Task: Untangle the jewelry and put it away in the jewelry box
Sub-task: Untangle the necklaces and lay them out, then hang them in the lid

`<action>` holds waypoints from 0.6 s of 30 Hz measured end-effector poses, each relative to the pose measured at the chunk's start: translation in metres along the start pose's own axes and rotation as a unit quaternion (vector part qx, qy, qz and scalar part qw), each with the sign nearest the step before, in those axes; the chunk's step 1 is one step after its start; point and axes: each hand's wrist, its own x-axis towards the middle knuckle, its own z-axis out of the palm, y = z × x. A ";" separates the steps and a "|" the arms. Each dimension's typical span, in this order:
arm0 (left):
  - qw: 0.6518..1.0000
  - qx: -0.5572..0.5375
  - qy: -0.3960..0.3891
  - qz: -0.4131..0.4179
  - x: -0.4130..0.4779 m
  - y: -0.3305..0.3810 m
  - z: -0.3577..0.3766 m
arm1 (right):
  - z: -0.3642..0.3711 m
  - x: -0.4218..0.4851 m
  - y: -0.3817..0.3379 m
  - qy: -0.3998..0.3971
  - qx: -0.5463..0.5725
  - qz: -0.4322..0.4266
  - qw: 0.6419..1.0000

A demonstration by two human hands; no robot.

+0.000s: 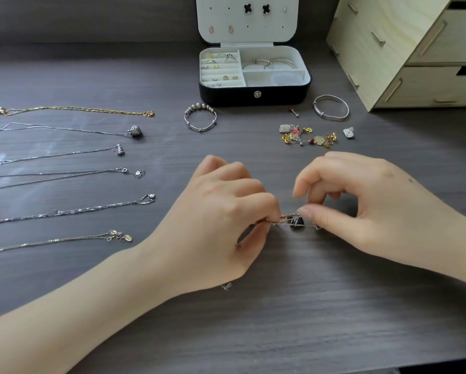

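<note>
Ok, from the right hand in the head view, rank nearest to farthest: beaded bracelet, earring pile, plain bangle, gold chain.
From the right hand, which pinches the tangled necklace:
1. earring pile, just beyond the hand.
2. plain bangle, behind the pile.
3. beaded bracelet, by the jewelry box's left front corner.
4. gold chain, far left.

Table point(280, 319): dark grey wood-grain surface, matt, faint sheen at left.
Jewelry box point(226, 94): black shell, smooth, semi-gloss. Lining point(302, 56) pale, matt, cloth-like. Snap point(257, 94) polished metal.
Drawer unit point(374, 63): pale bare wood, visible grain, matt.
Gold necklace point(78, 109): yellow metal, bright.
Silver necklaces point(64, 211): white metal, fine links, glinting.
Beaded bangle point(200, 117), plain bangle point(330, 107): polished silver-coloured metal.
Tangled chain point(285, 218) I pinch: thin metal. Its pendants point(296, 222) dark, faceted, glossy.
</note>
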 end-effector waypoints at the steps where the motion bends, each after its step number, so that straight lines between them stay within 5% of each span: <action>1: 1.000 0.005 0.002 0.002 0.000 0.000 0.000 | 0.000 0.000 -0.001 0.001 -0.007 0.001 1.000; 18: 1.000 0.013 0.014 -0.004 0.001 -0.004 0.004 | -0.002 0.005 -0.004 -0.065 -0.116 -0.036 0.990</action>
